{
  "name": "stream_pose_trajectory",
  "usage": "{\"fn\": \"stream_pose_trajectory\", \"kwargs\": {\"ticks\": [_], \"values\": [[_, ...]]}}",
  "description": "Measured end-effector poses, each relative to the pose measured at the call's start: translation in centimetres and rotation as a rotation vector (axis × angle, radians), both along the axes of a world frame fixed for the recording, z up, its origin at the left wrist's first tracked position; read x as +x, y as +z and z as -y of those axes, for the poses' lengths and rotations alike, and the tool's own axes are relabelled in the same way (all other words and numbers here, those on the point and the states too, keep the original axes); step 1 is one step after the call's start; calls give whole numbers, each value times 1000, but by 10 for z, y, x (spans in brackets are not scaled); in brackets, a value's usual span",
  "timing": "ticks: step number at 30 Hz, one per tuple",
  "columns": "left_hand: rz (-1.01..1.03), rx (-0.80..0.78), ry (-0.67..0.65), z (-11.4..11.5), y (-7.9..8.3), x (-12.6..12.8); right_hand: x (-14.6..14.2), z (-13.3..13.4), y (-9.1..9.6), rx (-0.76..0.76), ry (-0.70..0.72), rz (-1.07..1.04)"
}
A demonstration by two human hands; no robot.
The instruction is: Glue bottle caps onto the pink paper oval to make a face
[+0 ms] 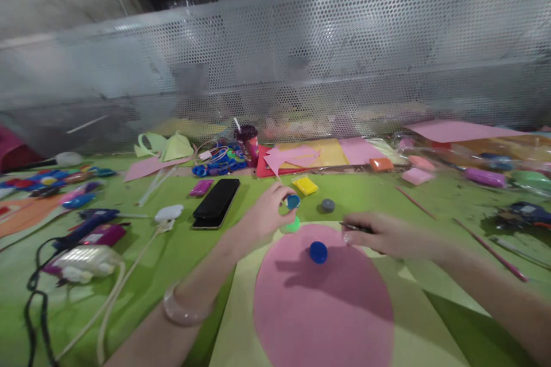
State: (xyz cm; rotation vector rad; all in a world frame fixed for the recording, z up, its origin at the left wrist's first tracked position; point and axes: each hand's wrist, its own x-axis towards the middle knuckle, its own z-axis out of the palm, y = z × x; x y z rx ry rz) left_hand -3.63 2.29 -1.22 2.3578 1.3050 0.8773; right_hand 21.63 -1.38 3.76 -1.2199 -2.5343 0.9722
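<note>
My left hand (266, 213) is raised over the far edge of a pink paper circle (322, 304) and pinches a small blue bottle cap (293, 201) between its fingertips. A green cap (291, 225) lies just beneath that hand. My right hand (379, 235) rests on the circle's far right edge, its fingers closed round a thin dark stick or pen (355, 228). A dark blue cap (318, 252) sits on the pink circle between the two hands. A grey cap (328, 205) lies on the green table beyond them.
A black phone (216, 202) and a purple eraser (201, 187) lie to the left, with a yellow block (305, 185) near them. Glue guns and cables (86, 241) crowd the left side. Scissors (217, 163), coloured paper (310, 155) and a perforated metal screen (301, 57) line the back.
</note>
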Motion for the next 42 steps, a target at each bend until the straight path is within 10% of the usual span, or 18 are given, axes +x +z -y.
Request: {"fn": "stream_pose_trajectory", "kwargs": {"ticks": [7, 16, 42], "values": [[446, -181, -71, 24, -1, 27, -7, 2, -16, 432, -183, 46], [739, -509, -160, 37, 9, 38, -5, 2, -24, 646, -22, 93], [813, -571, -40, 51, 14, 48, -12, -2, -38, 1119, -45, 49]]}}
